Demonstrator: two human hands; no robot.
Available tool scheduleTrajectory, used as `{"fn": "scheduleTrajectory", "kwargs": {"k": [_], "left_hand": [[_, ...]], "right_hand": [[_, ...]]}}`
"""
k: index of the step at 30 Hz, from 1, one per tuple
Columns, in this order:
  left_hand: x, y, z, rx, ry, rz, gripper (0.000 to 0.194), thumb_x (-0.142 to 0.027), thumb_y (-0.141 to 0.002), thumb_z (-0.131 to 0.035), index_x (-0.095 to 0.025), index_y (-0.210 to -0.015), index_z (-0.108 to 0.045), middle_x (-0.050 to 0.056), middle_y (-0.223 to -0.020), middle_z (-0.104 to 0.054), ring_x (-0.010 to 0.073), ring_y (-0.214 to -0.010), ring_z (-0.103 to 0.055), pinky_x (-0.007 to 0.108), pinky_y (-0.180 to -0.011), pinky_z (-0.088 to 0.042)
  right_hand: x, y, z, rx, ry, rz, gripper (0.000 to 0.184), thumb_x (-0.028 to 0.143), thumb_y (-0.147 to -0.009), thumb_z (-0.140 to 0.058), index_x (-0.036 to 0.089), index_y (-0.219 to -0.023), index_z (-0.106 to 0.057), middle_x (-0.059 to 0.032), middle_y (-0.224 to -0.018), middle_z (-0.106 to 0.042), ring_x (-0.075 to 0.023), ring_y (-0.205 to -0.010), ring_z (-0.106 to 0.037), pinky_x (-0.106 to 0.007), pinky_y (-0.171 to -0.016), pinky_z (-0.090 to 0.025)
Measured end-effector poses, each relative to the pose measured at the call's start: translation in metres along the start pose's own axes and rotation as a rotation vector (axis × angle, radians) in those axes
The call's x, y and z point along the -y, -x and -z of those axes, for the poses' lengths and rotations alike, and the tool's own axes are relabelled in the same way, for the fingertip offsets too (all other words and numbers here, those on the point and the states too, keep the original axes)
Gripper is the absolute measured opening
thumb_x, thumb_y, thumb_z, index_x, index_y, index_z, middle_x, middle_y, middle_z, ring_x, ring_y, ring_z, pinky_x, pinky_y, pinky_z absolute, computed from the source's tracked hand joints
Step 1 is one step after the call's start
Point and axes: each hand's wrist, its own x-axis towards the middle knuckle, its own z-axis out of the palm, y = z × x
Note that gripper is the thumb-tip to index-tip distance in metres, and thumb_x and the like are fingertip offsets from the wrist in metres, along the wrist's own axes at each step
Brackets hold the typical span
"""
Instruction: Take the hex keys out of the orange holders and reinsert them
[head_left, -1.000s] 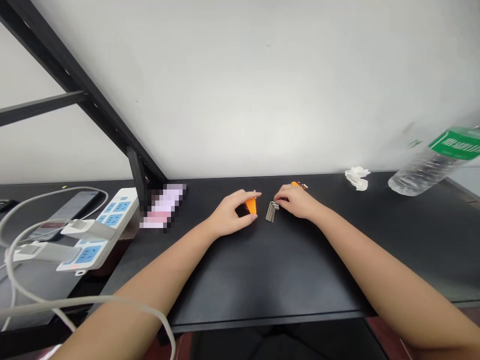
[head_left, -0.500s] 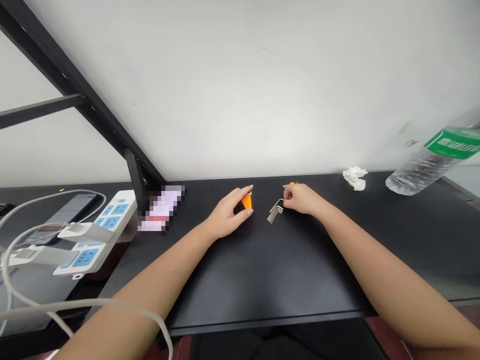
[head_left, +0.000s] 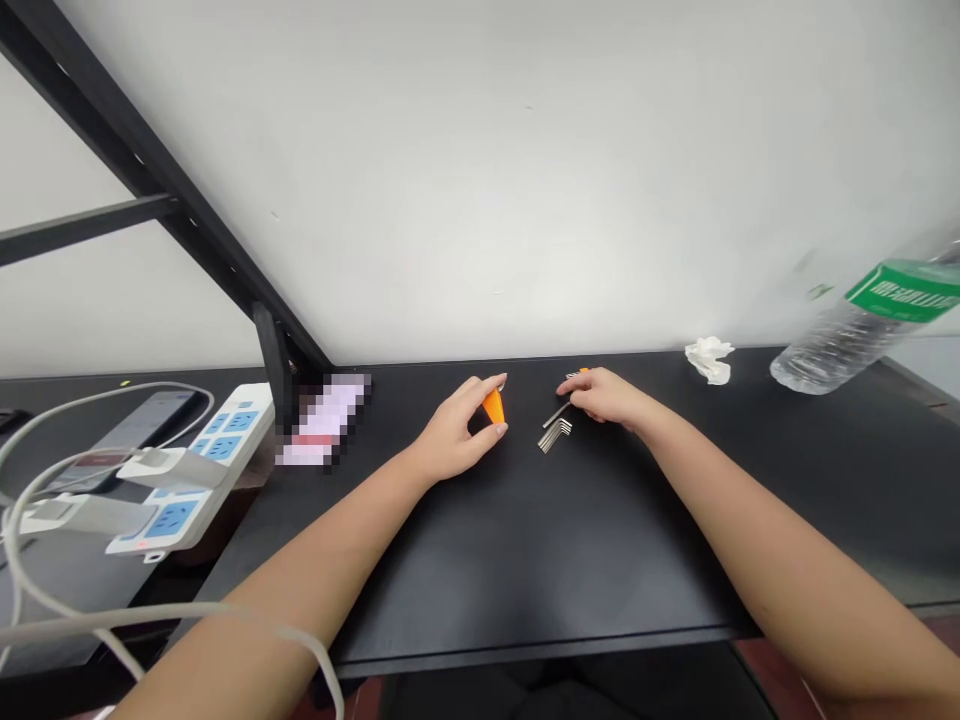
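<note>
My left hand (head_left: 456,432) rests on the black desk, thumb and fingers curved around an orange hex key holder (head_left: 493,406). To its right, several silver L-shaped hex keys (head_left: 553,435) lie side by side in a small fan. One separate hex key (head_left: 556,415) lies just behind them, its far end reaching my right hand (head_left: 604,396). The right index finger is stretched out over the desk, apart from the lower fingers, which are close to that key. Behind the right hand, a second orange piece with metal keys (head_left: 579,374) shows in part; the hand hides the remainder.
A white power strip (head_left: 217,450) with plugs, cables and a phone (head_left: 127,440) occupy the left. A black metal frame (head_left: 217,265) rises there. Crumpled tissue (head_left: 709,360) and a tilted-looking water bottle (head_left: 847,330) stand at the right, near the white wall (head_left: 495,200).
My right hand has gone from pinched fingertips to a stretched index finger, slightly over the separate hex key's end. My left hand keeps its place around the orange holder.
</note>
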Motion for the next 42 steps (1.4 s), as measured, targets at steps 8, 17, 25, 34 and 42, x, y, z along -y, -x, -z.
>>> {"fn": "scheduleTrajectory", "kwargs": {"k": [8, 17, 25, 34, 42], "left_hand": [[-0.002, 0.000, 0.001, -0.055, -0.029, -0.027, 0.054, -0.029, -0.093, -0.063, -0.024, -0.145, -0.050, 0.006, -0.104, -0.059, 0.0192, -0.095, -0.059, 0.038, -0.091, -0.052], [-0.005, -0.001, 0.001, -0.069, -0.046, -0.002, 0.050, -0.028, -0.090, -0.066, -0.023, -0.138, -0.055, 0.006, -0.105, -0.061, 0.0200, -0.096, -0.061, 0.038, -0.092, -0.055], [-0.004, -0.002, -0.003, -0.077, -0.065, -0.026, 0.053, -0.026, -0.084, -0.072, -0.022, -0.134, -0.058, 0.005, -0.108, -0.068, 0.0182, -0.095, -0.066, 0.035, -0.091, -0.056], [-0.008, -0.003, -0.004, -0.074, -0.046, -0.045, 0.052, -0.027, -0.082, -0.074, -0.023, -0.132, -0.059, 0.005, -0.106, -0.070, 0.0183, -0.094, -0.068, 0.035, -0.089, -0.058], [-0.013, -0.002, -0.004, -0.054, -0.036, -0.056, 0.052, -0.030, -0.082, -0.075, -0.023, -0.131, -0.060, 0.006, -0.108, -0.071, 0.0187, -0.092, -0.069, 0.034, -0.085, -0.059]], "right_hand": [[-0.001, -0.001, -0.002, -0.022, 0.114, -0.041, 0.014, 0.022, -0.079, -0.061, 0.017, -0.066, -0.062, -0.0017, -0.060, -0.065, -0.0137, -0.047, -0.060, -0.023, -0.048, -0.044], [-0.004, 0.000, -0.006, -0.008, -0.424, 0.151, 0.012, 0.024, -0.088, -0.066, 0.014, -0.094, -0.069, -0.0027, -0.067, -0.068, -0.0150, -0.057, -0.068, -0.025, -0.058, -0.057], [0.027, 0.030, -0.023, 0.205, -0.858, 0.308, 0.033, 0.045, -0.083, -0.081, 0.015, -0.090, -0.069, -0.0041, -0.067, -0.072, -0.0148, -0.053, -0.068, -0.025, -0.055, -0.059], [0.035, 0.034, -0.036, 0.230, -1.097, 0.348, 0.028, 0.038, -0.080, -0.087, 0.016, -0.086, -0.071, -0.0012, -0.071, -0.070, -0.0129, -0.059, -0.069, -0.024, -0.056, -0.060], [0.036, 0.033, -0.036, 0.152, -1.130, 0.343, 0.027, 0.037, -0.079, -0.087, 0.017, -0.087, -0.072, -0.0007, -0.074, -0.071, -0.0116, -0.059, -0.069, -0.024, -0.061, -0.063]]}}
